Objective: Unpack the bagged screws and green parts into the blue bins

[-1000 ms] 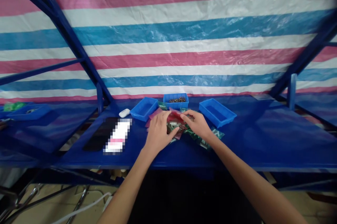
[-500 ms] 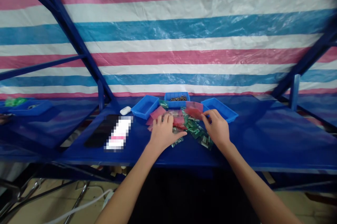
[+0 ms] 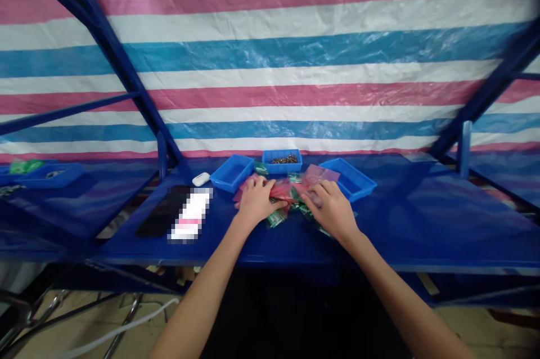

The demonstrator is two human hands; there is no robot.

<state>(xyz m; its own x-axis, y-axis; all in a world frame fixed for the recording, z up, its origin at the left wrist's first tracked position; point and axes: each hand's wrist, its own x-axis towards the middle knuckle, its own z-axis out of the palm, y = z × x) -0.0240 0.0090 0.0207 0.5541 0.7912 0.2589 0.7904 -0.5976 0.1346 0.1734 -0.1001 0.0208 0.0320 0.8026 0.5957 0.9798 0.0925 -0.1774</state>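
A loose pile of small plastic bags lies between my hands, with red bags (image 3: 283, 191) over green ones (image 3: 277, 218). My left hand (image 3: 255, 201) rests on the left side of the pile, fingers spread and thumb stretched to the right. From the right, my right hand (image 3: 333, 208) reaches over the pile, its fingers extended across the bags. A pinkish bag (image 3: 323, 174) lies just beyond its knuckles. Both hands cover part of the pile, and what is inside the bags is too small to make out.
Behind the pile, a blue bin (image 3: 282, 162) holds small metal parts. Blue bins stand left (image 3: 232, 173) and right (image 3: 349, 180). A white case (image 3: 201, 179), a dark flat object (image 3: 162, 212) and a pixelated patch are at left on the blue table (image 3: 422, 224). Blue frame bars (image 3: 122, 61) rise on either side.
My right hand has moved left, from holding a red bag at the pile's right edge to lying over the bags. My left hand has shifted slightly, still on the pile.
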